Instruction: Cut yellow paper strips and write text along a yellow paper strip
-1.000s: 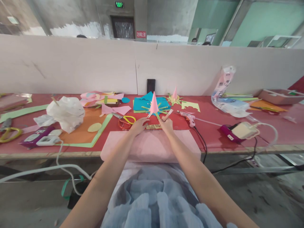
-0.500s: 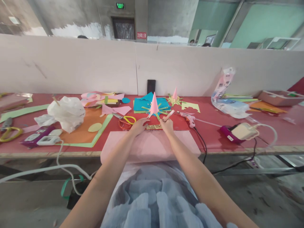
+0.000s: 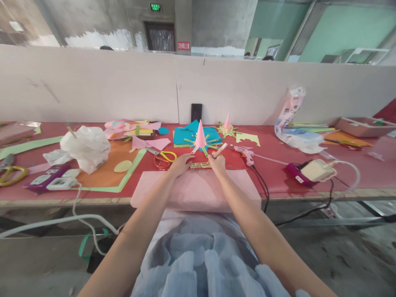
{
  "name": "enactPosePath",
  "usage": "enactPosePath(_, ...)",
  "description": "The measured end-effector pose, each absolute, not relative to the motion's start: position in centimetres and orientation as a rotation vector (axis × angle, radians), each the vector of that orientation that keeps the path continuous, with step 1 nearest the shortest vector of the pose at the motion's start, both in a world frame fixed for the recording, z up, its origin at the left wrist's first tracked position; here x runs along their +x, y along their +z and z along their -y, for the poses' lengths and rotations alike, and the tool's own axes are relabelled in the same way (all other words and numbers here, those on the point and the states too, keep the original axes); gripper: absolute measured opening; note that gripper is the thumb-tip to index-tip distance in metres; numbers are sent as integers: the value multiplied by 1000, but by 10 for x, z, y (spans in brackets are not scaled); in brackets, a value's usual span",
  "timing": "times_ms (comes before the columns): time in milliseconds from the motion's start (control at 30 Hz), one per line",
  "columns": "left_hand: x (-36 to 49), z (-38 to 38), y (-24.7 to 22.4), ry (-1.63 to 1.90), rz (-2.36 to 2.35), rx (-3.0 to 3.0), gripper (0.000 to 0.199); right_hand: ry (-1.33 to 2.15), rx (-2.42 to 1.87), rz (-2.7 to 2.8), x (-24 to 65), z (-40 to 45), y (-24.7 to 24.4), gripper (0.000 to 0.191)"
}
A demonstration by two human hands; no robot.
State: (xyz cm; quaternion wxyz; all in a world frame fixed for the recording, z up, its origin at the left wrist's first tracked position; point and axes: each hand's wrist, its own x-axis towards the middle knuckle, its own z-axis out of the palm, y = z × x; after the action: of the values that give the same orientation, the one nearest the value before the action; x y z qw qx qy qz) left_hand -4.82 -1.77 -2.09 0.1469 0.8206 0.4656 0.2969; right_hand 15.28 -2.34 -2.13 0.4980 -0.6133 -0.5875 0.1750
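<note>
Because paper creases easily, the left hand point(image 3: 180, 165), whose grip I cannot tell, should press lightly near the upright pink cone point(image 3: 200, 138). Beyond it, the right hand point(image 3: 217, 162), pinched around a slim pale piece point(image 3: 220, 149), should avoid jolting the cone.

Single head-worn view, directed forward and steeply enough downward to take in the wearer's own clothing point(image 3: 198, 260) and both forearms at the near edge, with the worktop point(image 3: 272, 165) crossing the middle at about arm's reach. Beyond it, the field extends over a pale partition point(image 3: 123, 86) to the far wall point(image 3: 222, 24) and its door point(image 3: 160, 37); no second view shares any part of the scene.
</note>
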Motion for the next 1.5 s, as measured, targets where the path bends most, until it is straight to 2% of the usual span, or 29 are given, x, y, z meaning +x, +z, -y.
enactPosePath(367, -48, 17, -22, 879, -1329, 2357, 36, 650, -1418, 1502, 146, 32, -15, 24)
enactPosePath(1067, -48, 18, -21, 860, -1335, 2354, 36, 519, -1440, 1580, 146, 30, -18, 24)
enactPosePath(1500, -48, 18, -20, 864, -1326, 2350, 36, 572, -1475, 1561, 145, 31, -17, 24)
